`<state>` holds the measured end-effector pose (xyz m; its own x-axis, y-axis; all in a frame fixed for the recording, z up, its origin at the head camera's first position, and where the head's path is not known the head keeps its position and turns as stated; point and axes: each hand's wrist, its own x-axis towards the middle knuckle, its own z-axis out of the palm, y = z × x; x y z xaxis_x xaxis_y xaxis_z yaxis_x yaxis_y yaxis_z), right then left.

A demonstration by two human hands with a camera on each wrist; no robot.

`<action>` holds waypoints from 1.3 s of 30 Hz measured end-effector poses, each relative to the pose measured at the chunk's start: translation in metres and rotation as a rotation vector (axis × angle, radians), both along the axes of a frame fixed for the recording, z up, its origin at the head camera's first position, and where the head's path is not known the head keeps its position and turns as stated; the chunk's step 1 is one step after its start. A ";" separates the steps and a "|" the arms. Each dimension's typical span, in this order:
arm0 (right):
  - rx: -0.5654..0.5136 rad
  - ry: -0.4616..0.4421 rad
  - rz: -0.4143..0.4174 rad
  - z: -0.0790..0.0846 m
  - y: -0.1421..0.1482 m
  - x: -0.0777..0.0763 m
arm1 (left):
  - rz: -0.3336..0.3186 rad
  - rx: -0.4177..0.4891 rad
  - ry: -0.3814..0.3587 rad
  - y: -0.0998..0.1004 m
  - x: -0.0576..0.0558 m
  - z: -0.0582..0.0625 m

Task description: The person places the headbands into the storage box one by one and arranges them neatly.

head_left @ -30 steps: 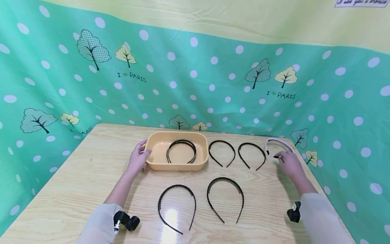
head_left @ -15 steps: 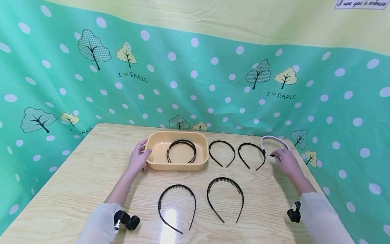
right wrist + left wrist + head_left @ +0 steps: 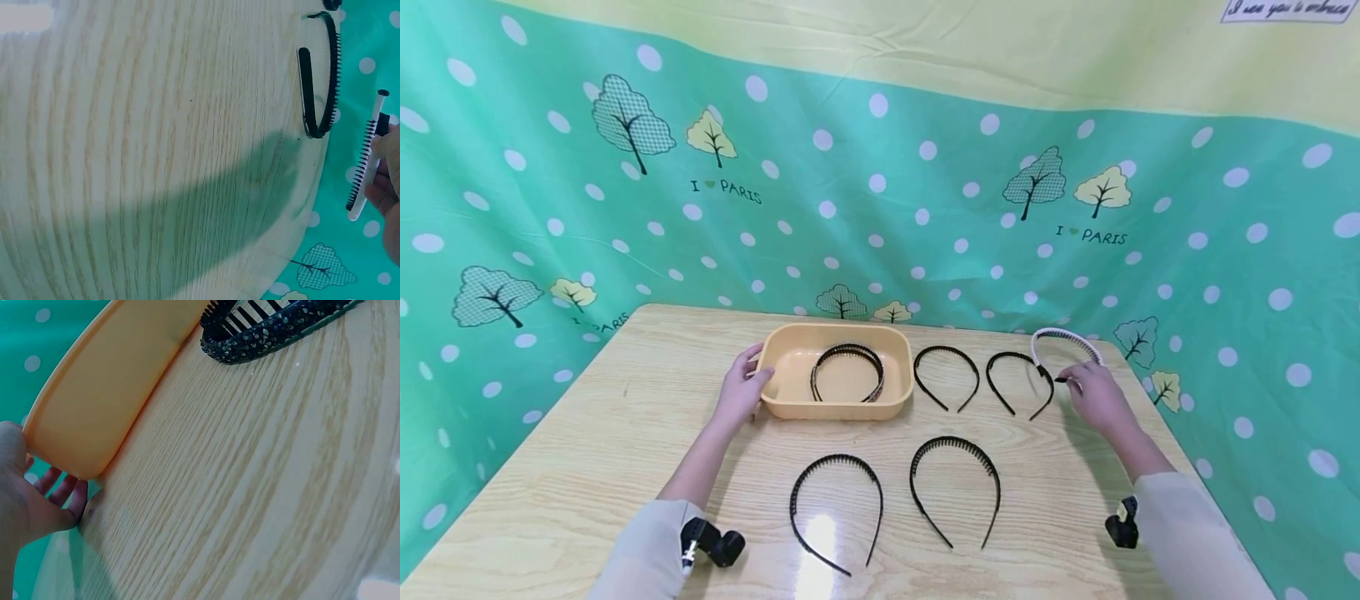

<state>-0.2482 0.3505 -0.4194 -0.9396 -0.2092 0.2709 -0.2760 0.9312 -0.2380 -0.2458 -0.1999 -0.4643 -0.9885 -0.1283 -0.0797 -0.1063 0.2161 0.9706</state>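
Left hand [image 3: 741, 387] and right hand [image 3: 1101, 400], well apart
Left grips the tray [image 3: 835, 411] (black hairbands [image 3: 850, 347] inside); right pinches the white hairband [image 3: 1060, 332] near one end.

Staged tabletop rec. corner, AFAICT: teal/yellow printed fabric [image 3: 850, 250] hung at back + both sides of a wood-grain table [image 3: 625, 400], plus a pair of black wrist cams [image 3: 727, 550]. Can't tell bldg/rm type from where I'm standing.
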 end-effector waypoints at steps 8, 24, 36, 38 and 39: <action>0.016 0.040 0.041 0.001 -0.006 -0.002 | 0.005 -0.007 0.001 0.000 0.000 0.000; 0.016 0.050 0.063 0.001 -0.018 -0.001 | 0.006 0.000 0.015 0.002 0.002 0.000; 0.016 0.066 0.081 0.003 -0.028 -0.001 | -0.001 -0.002 0.002 0.002 0.003 0.002; 0.014 0.073 0.089 0.004 -0.030 -0.002 | -0.001 -0.003 0.004 0.002 0.003 0.002; 0.013 0.076 0.093 0.004 -0.031 -0.002 | -0.001 -0.003 0.005 0.002 0.003 0.002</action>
<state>-0.2499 0.3194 -0.4155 -0.8929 -0.2983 0.3373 -0.3780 0.9035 -0.2017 -0.2429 -0.1980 -0.4620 -0.9890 -0.1280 -0.0745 -0.1015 0.2193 0.9704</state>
